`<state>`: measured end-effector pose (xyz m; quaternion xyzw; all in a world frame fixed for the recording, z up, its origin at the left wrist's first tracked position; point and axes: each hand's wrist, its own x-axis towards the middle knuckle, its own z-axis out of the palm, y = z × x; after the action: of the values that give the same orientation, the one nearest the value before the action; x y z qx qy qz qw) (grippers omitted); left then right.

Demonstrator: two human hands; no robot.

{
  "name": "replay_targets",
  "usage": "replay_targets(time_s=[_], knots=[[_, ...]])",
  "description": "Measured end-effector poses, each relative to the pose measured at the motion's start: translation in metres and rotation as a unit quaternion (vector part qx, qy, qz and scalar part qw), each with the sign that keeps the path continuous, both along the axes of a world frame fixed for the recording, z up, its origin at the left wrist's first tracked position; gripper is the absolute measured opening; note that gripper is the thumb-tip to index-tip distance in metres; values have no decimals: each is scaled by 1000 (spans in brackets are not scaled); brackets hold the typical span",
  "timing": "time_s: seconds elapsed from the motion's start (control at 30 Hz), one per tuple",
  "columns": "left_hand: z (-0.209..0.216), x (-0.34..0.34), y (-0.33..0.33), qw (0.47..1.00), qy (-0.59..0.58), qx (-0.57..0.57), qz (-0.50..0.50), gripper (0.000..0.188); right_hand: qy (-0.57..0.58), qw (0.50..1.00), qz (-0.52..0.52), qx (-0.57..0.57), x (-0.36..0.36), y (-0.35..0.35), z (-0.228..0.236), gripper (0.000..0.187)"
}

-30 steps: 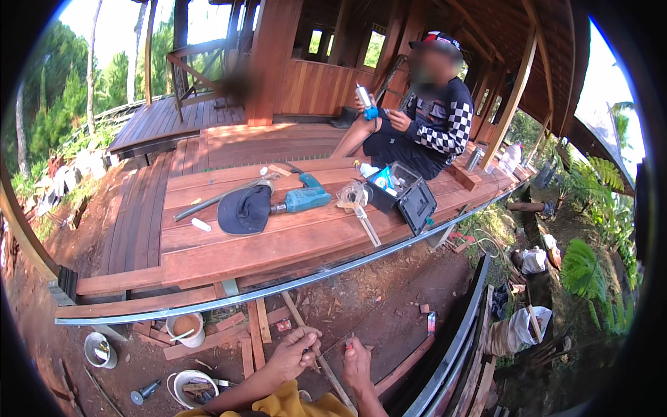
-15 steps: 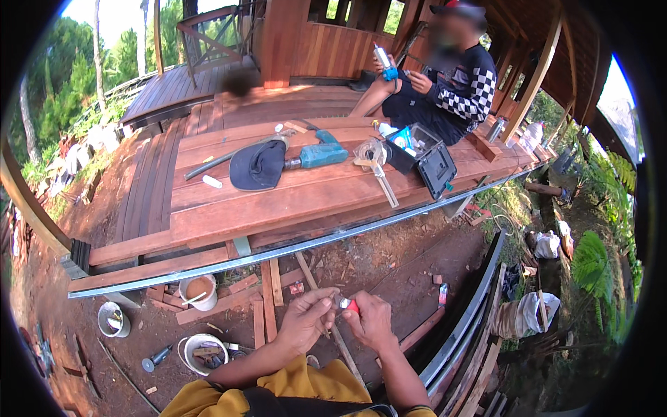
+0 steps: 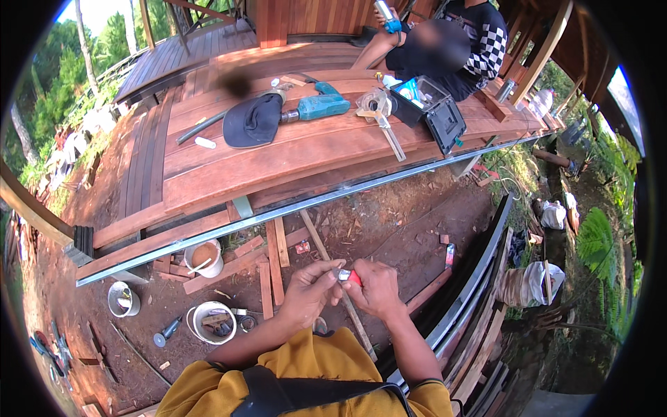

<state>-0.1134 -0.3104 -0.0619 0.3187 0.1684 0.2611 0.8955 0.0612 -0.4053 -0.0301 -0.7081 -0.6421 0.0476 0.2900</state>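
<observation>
In front of me, my right hand is closed round a small red object with a silver metal end. Its exact kind is too small to tell. My left hand meets it at that silver end, thumb and fingers pinched together. Whether those fingers grip the metal end or something tiny beside it is hidden. Both hands hang over the bare ground, on the near side of the wooden deck.
On the deck lie a dark cap, a teal power drill, a clamp-like tool and an open black toolbox. A person sits behind them. Buckets, an angle grinder, planks and metal channels lie below.
The view has tilted downward, so the deck and its tools sit higher in the picture. My hands stay together round the red object. The seated person's right arm has lowered somewhat.
</observation>
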Motion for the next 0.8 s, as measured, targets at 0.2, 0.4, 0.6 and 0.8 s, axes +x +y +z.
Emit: replay_targets(time_s=[0.2,0.4,0.6,0.8], knots=[[-10,-6,0,999,3,41,-17,31,-15,1000,0,3,-1,-6,-4,35],[-12,-16,-16,998,-10,50,-31,30,-9,993,-114,15,8,-9,-19,41],[-12,-20,-10,1000,-8,-13,25,31,95,952,-287,49,47,-27,-14,42],[-13,-5,-13,998,-26,-42,26,33,30,997,-65,41,-8,-25,-22,38]])
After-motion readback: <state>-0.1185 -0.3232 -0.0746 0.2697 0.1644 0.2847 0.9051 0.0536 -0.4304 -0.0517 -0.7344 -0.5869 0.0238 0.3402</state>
